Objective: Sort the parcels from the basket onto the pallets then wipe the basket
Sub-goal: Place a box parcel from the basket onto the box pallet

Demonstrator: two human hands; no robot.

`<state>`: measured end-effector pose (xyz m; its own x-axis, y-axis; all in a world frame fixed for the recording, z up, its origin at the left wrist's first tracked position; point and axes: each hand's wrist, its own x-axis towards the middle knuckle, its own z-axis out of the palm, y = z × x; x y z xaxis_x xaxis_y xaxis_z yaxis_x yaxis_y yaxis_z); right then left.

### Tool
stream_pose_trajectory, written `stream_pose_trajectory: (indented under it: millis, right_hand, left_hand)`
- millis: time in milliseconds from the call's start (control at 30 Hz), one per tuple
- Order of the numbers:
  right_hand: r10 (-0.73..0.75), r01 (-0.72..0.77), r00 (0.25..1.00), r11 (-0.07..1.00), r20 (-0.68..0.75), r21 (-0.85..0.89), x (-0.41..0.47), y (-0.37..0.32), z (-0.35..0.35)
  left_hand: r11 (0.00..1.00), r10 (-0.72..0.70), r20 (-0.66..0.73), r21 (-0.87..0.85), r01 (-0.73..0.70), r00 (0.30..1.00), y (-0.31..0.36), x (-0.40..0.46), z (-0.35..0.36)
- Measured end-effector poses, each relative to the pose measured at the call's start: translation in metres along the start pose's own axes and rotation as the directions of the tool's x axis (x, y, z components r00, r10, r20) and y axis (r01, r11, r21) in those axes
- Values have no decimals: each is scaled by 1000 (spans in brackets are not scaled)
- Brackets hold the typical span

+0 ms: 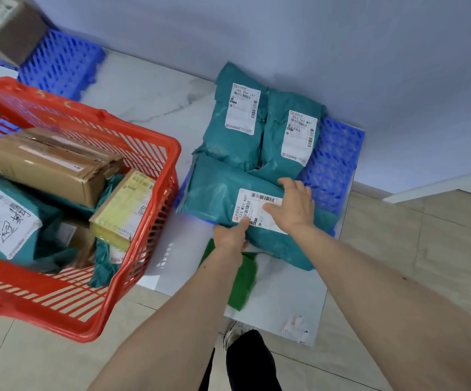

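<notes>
A red plastic basket at the left holds a brown cardboard box, a yellow box and teal mailer bags, one with a handwritten label. On the blue pallet at the right lie three teal parcels: two at the back and one in front. My left hand grips the near edge of the front parcel, thumb on its label. My right hand rests flat on that label with fingers spread.
A second blue pallet at the back left carries a brown box. A green cloth lies on a white sheet below the front parcel. A grey wall runs behind. My shoe stands on the tiled floor.
</notes>
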<state>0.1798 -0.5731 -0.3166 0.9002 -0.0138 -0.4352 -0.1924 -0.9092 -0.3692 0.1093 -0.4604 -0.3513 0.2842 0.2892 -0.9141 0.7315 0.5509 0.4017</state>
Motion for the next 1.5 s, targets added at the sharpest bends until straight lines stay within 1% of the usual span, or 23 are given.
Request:
stream_pose_trajectory:
  millis: [100,200,333,467,567,667,800,933,1067,1167,1267,1333,1500]
  right_hand:
    - [-8,7,1000,1000,-30,-6,-8,4,-2]
    - [-20,20,999,1000,-30,1,-17,3,-11]
    - [-30,30,999,999,-10,15,-32,-3,-30]
    - [-66,67,998,997,-4,45,-51,-16,-54]
    - [-86,91,996,987,-39,129,-66,-37,-74]
    - [-80,105,990,966,-114,235,-79,-64,-90]
    - [-83,141,980,930,-181,340,-99,-103,-98]
    - [-80,156,976,909,-205,388,-117,-151,-85]
    - [-79,165,976,878,-204,450,-135,-213,-60]
    - [-54,143,979,867,-195,477,-148,-258,-38]
    - [-31,94,989,883,-143,460,-155,-292,-15]
    - [5,48,994,884,-111,465,-160,-310,-1]
    - [84,-84,996,889,21,449,-163,-340,31]
  left_hand:
    - [996,-33,13,78,32,999,0,-8,-4]
    - [989,-54,9,137,52,999,5,-22,-6]
    - [989,-52,38,142,46,998,19,-51,-8]
    - [989,-17,51,150,9,999,40,-94,-12]
    - [990,25,99,139,-39,995,58,-126,-22]
    - [991,71,158,102,-88,985,75,-152,-36]
    - [987,132,217,58,-147,967,104,-178,-60]
    - [975,200,246,46,-217,948,137,-187,-98]
    - [962,259,259,19,-273,930,170,-179,-155]
    - [959,254,262,56,-278,931,194,-167,-206]
    - [960,217,262,118,-254,941,213,-148,-250]
    - [956,210,236,152,-250,949,225,-139,-276]
    - [949,185,195,219,-227,963,241,-102,-318]
